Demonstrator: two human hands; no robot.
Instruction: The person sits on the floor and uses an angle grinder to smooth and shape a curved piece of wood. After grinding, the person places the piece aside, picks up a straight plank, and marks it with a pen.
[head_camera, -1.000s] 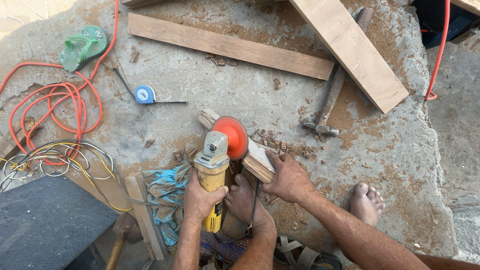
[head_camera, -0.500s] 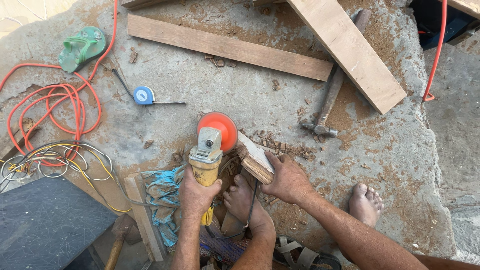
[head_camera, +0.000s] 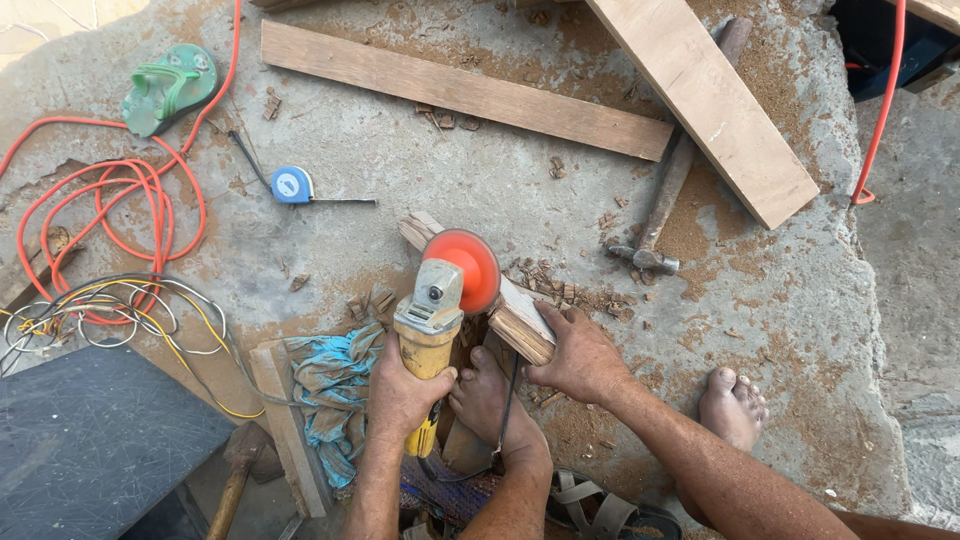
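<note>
My left hand (head_camera: 402, 392) grips the yellow body of an angle grinder (head_camera: 430, 320) whose orange-red disc (head_camera: 465, 268) sits over a short wooden block (head_camera: 520, 318) on the concrete floor. My right hand (head_camera: 580, 355) holds down the near end of that block. A bare foot (head_camera: 487, 395) rests against the block between my hands. My other bare foot (head_camera: 732, 405) stands to the right. Wood chips lie around the block.
A hammer (head_camera: 660, 200) lies right of the block, under a wide plank (head_camera: 705, 100); a long plank (head_camera: 460, 90) lies behind. A blue tape measure (head_camera: 293, 185), green sandal (head_camera: 168, 88), red cable (head_camera: 110, 205), wire bundle (head_camera: 110, 310), blue rag (head_camera: 335, 385) and dark board (head_camera: 90, 440) are on the left.
The grinder has shifted slightly along the block, first left and up, then back toward the right. My right hand stays on the block's near end.
</note>
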